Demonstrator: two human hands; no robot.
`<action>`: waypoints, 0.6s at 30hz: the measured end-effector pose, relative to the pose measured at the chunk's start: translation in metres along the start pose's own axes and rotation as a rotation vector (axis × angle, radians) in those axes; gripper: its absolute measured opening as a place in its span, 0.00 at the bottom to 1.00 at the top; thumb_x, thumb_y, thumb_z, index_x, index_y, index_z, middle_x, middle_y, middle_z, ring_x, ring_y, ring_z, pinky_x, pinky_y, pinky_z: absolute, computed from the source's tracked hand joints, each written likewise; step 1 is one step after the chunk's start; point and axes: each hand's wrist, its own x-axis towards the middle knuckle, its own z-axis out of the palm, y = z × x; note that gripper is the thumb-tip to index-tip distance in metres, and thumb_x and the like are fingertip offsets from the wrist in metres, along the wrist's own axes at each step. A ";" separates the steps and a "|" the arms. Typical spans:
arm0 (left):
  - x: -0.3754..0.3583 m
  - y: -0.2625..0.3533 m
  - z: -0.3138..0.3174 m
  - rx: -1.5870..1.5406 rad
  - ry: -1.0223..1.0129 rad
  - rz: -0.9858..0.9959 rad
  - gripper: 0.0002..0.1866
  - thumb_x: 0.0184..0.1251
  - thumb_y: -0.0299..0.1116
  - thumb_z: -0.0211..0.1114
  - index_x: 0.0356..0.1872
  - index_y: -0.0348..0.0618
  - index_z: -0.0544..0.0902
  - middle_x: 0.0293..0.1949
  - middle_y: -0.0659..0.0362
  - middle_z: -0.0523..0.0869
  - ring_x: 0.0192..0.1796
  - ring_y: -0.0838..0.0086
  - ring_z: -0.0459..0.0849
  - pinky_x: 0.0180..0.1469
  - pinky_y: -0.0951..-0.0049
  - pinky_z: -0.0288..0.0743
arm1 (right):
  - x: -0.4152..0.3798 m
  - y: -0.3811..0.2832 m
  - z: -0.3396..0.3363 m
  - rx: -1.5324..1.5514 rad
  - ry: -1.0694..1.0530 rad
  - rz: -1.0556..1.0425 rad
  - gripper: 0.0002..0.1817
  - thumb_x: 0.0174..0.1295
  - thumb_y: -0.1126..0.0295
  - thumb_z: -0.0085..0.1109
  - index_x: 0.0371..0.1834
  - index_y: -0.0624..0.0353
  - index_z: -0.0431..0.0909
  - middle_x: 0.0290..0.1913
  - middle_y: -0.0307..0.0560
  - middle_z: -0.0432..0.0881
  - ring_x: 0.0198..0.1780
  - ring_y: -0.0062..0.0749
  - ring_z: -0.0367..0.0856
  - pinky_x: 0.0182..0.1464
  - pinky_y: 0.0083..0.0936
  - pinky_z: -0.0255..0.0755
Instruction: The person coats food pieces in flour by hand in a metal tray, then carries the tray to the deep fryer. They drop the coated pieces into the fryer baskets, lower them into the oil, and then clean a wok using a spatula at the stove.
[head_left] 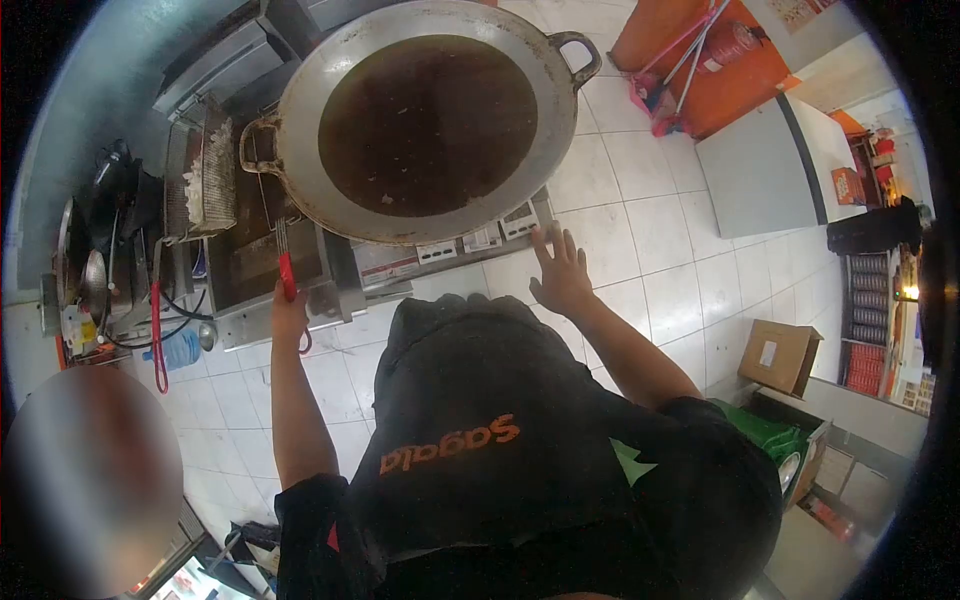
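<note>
My left hand (289, 305) is closed round the red handle (287, 274) of a wire fryer basket, whose metal shaft runs up over the fryer well beside the wok. My right hand (562, 272) is held in the air with its fingers spread and nothing in it, just below the wok's lower right rim. The large two-handled wok (300, 110) holds dark brown oil (430, 125) with small bits floating in it. Left of the wok, a second wire basket (205, 170) holds pale food pieces, and its long red handle (158, 335) hangs down.
The metal fryer (340, 275) edges my left side. Ladles and pans (105, 230) hang or stand at the far left, above a blurred person (90, 480). A white chest (755, 170), a cardboard box (780, 355) and a green container (760, 435) stand at the right.
</note>
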 end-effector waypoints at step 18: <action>-0.022 0.050 -0.007 0.119 0.013 -0.104 0.38 0.67 0.44 0.69 0.76 0.51 0.64 0.27 0.54 0.84 0.23 0.68 0.82 0.24 0.65 0.76 | 0.004 -0.013 0.000 -0.027 0.033 -0.033 0.46 0.61 0.59 0.60 0.82 0.47 0.49 0.83 0.60 0.43 0.83 0.62 0.41 0.75 0.70 0.45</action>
